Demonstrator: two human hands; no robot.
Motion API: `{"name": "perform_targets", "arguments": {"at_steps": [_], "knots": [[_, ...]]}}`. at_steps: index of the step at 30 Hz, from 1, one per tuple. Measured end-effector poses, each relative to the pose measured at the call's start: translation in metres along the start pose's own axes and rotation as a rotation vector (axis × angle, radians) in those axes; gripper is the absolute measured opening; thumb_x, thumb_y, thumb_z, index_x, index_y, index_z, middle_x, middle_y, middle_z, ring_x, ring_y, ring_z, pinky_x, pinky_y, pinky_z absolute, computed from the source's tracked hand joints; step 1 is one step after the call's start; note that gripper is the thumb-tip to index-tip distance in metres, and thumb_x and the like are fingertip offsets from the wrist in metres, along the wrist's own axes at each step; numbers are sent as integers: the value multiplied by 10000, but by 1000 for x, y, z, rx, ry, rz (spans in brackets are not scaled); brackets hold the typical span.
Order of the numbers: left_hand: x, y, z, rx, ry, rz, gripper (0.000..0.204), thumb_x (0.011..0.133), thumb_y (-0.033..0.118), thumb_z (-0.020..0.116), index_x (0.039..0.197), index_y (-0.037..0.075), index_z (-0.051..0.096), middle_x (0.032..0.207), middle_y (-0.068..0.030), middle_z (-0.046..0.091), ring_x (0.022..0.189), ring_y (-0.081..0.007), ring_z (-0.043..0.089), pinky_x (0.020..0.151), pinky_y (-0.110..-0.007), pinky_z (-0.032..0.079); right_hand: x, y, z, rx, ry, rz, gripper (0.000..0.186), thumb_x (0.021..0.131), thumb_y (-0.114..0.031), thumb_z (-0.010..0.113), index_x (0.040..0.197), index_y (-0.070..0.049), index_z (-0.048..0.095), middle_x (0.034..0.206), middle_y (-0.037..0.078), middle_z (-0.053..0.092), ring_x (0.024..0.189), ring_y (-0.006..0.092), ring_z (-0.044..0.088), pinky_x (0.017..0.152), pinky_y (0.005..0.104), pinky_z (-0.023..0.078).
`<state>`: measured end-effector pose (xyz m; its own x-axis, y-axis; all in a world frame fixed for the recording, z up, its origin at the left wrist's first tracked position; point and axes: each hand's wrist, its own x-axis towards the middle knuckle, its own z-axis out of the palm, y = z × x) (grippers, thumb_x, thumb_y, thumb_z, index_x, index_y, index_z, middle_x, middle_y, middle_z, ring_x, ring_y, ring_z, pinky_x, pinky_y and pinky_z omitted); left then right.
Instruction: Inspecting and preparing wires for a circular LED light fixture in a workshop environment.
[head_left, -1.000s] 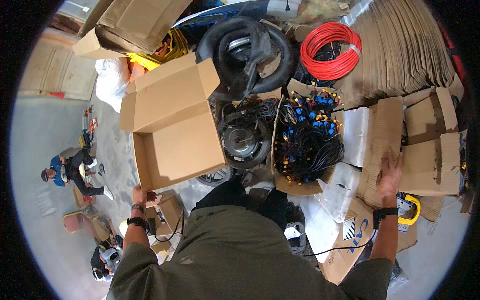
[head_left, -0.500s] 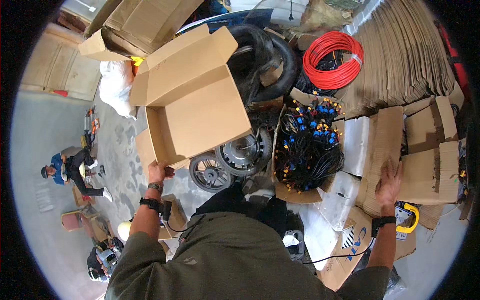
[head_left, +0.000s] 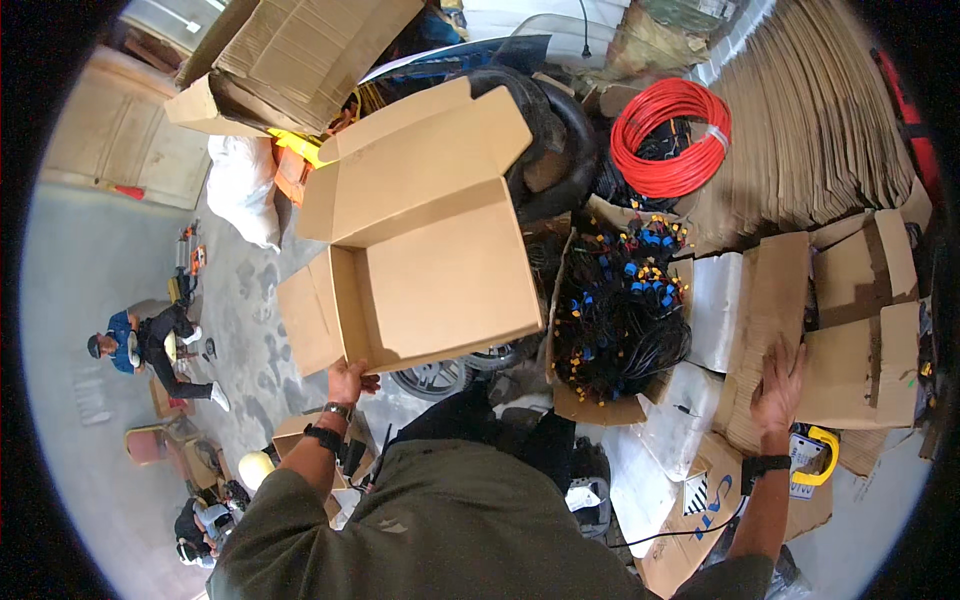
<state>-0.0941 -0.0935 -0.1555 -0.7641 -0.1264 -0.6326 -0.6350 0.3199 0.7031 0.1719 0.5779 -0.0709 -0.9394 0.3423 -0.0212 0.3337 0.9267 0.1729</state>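
Observation:
An open, shallow brown cardboard box with its lid folded back is held out on the left. Its near left corner is gripped by my left hand, fingers closed round the edge. The inside of the box shows bare. My right hand lies on an upright cardboard flap at the right, fingers stretched along it. Between the hands stands a carton of black cables with blue and yellow connectors. The box partly hides the wheels behind it.
A red coiled hose and a tall stack of flat cardboard lie beyond the cables. White foam blocks stand near my right arm. A large carton is at the far left; a seated person is farther off.
The box has shifted right and nearer with my left hand, now covering more of the wheels. My right hand stays on the cardboard flap.

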Motion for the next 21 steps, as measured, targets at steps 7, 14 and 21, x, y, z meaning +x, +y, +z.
{"name": "perform_targets", "arguments": {"at_steps": [7, 14, 21], "knots": [[6, 26, 2, 5, -17, 86, 261, 887, 151, 526, 1039, -61, 543, 740, -195, 652, 509, -266, 645, 438, -334, 543, -4, 3, 1, -15, 7, -20, 555, 673, 55, 561, 1220, -38, 552, 1450, 90, 388, 1360, 455, 239, 1107, 510, 273], [65, 108, 20, -28, 1, 202, 390, 910, 290, 561, 1089, -55, 528, 797, -200, 659, 567, -259, 658, 471, -327, 542, -1, 0, 0, 21, 61, -38, 555, 658, 49, 577, 1205, -40, 559, 1452, 95, 377, 1374, 445, 220, 1112, 523, 258], [65, 163, 75, -5, -248, 180, 712, 896, 511, 566, 1410, 69, 349, 1149, -184, 613, 741, -275, 688, 551, -352, 556, -4, 0, -2, 6, 8, 1, 554, 658, 44, 584, 1205, -45, 571, 1458, 88, 372, 1390, 433, 195, 1113, 524, 250]]}}
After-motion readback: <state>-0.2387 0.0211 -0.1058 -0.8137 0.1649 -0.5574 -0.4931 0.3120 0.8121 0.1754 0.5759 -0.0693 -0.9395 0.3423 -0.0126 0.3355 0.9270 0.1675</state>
